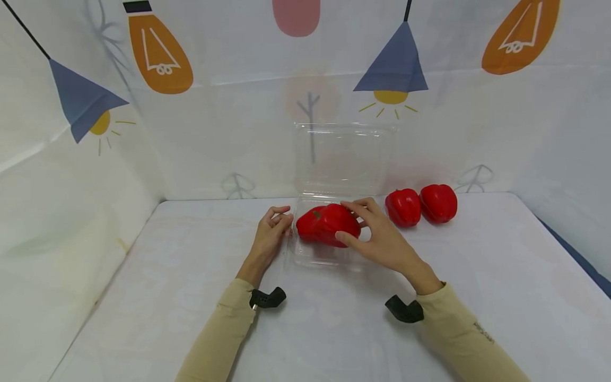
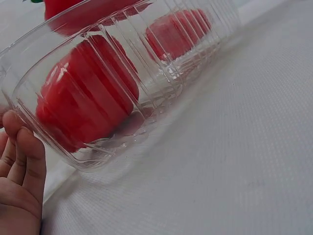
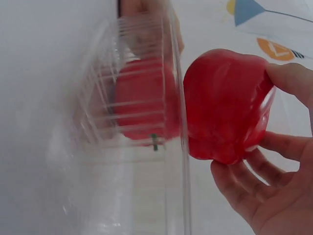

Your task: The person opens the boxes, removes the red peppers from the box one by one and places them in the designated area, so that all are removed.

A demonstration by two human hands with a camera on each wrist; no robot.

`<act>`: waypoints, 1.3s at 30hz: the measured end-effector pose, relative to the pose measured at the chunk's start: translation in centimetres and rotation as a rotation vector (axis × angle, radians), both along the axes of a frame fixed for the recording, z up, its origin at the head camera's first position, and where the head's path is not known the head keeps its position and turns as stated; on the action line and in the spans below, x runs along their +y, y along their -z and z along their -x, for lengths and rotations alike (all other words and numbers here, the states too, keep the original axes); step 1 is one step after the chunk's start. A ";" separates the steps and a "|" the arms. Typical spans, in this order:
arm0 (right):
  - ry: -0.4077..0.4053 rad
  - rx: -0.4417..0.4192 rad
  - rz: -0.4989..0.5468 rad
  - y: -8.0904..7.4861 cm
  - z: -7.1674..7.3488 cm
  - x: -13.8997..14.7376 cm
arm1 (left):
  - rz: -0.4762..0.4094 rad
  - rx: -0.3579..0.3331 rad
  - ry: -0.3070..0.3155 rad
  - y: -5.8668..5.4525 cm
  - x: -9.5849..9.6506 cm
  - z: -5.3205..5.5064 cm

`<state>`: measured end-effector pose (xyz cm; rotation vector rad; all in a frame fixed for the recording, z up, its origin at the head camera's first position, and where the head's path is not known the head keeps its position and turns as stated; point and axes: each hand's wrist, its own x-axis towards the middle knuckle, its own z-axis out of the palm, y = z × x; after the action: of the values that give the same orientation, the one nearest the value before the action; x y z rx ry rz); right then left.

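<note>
My right hand [image 1: 382, 241] grips a red bell pepper [image 1: 340, 225] between thumb and fingers, over the right part of a clear plastic clamshell container [image 1: 305, 259]. In the right wrist view this bell pepper [image 3: 227, 105] appears just above the container's rim [image 3: 185, 196]. Another red bell pepper [image 2: 90, 93] lies inside at the left end, seen through the ribbed wall; a further red shape [image 2: 178, 34] shows farther along. My left hand [image 1: 269, 236] is at the container's left side, its thumb and fingers [image 2: 32, 152] pinching the rim at a corner.
The container's transparent lid [image 1: 343, 159] stands raised at the back, against the patterned backdrop [image 1: 229, 132]. Two more red bell peppers, one nearer [image 1: 403, 208] and one farther right [image 1: 438, 203], sit on the white table [image 1: 191, 297] right of the container.
</note>
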<state>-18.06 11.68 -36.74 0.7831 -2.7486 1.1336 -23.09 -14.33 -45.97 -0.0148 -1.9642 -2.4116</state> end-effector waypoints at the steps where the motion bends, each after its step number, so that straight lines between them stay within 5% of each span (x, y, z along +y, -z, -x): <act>1: 0.002 -0.003 0.003 -0.1 0.0 0.2 | 0.002 -0.003 -0.004 0.0 0.0 0.0; 7: 0.003 0.010 0.033 -0.8 0.3 1.6 | 0.010 -0.021 -0.008 -0.1 0.0 -0.1; 21: 0.083 -0.130 0.019 -2.0 1.4 5.7 | -0.023 -0.012 0.012 -0.1 0.2 0.0; 39: 0.085 -0.193 0.007 -2.8 1.6 8.5 | -0.012 -0.021 0.010 0.0 0.0 -0.1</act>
<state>-19.71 20.13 -33.98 0.5785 -2.8986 1.2624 -23.03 -14.33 -46.02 0.0010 -1.9636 -2.4394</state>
